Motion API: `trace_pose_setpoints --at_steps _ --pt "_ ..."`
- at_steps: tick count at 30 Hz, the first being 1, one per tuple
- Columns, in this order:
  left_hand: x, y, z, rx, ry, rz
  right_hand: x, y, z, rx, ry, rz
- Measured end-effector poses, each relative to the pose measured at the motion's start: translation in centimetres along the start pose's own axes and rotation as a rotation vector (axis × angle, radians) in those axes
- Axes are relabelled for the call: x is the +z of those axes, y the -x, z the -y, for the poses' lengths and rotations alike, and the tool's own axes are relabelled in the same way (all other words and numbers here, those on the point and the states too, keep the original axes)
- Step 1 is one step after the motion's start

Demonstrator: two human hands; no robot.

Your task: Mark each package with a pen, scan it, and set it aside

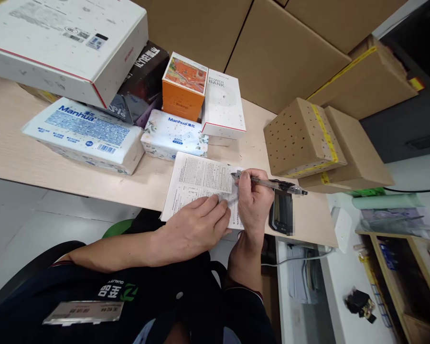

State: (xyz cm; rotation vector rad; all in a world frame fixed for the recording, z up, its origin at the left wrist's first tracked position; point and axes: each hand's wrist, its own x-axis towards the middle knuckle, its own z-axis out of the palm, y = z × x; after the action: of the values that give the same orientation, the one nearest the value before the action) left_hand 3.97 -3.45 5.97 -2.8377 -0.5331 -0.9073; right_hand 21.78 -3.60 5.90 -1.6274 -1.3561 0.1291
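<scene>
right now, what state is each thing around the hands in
left hand: resting on the papers
right hand: closed around the pen
pen: tip pointed at the papers, contact unclear
papers: printed side up
orange box: looks shut
power bank box: looks shut
tissue packs: lying flat
spotted cardboard box: taped shut
black device: partly hidden

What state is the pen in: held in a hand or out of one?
Held: the right hand's fingers close around the pen over the papers. Tip contact: cannot tell.
</scene>
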Motion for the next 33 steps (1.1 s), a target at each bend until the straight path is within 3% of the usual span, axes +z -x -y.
trace_pose_setpoints --at_steps 3,9,11,13,17,23,26,28,31,33 --pt "0.0 0.0 0.1 0.011 -0.008 -0.001 0.4 0.2 -0.1 0.037 -0.045 -0.035" --pt "0.0 0.0 0.4 0.017 0.019 -0.009 -0.6 -0.2 -1.1 0.215 -0.267 -0.291" --pt "0.1 0.0 0.4 0.017 0.029 -0.007 -1.8 -0.8 -2.1 0.278 -0.152 -0.217" --pt "0.3 -0.2 0.5 0.014 0.036 -0.014 -2.9 -1.3 -3.3 0.313 0.053 -0.043" --pt "0.6 -0.6 0.6 0.000 0.039 -0.057 -3.4 -1.9 -4.9 0.284 0.364 0.222" --pt "0.7 -0.9 0.7 -0.004 0.038 -0.062 -1.6 -1.8 -5.6 0.309 0.603 0.295" --pt "0.6 -0.9 0.7 -0.004 0.035 -0.053 -1.7 -1.2 -5.5 0.311 0.616 0.215" --pt "0.7 -0.8 0.7 -0.007 0.035 -0.051 -2.4 -0.2 -5.4 0.294 0.625 0.091" --pt "0.7 -0.8 0.6 -0.010 0.038 -0.059 -4.5 2.3 -5.3 0.292 0.706 -0.094" --pt "0.6 -0.8 0.6 -0.011 0.041 -0.064 -6.2 4.2 -5.6 0.375 0.801 -0.130"
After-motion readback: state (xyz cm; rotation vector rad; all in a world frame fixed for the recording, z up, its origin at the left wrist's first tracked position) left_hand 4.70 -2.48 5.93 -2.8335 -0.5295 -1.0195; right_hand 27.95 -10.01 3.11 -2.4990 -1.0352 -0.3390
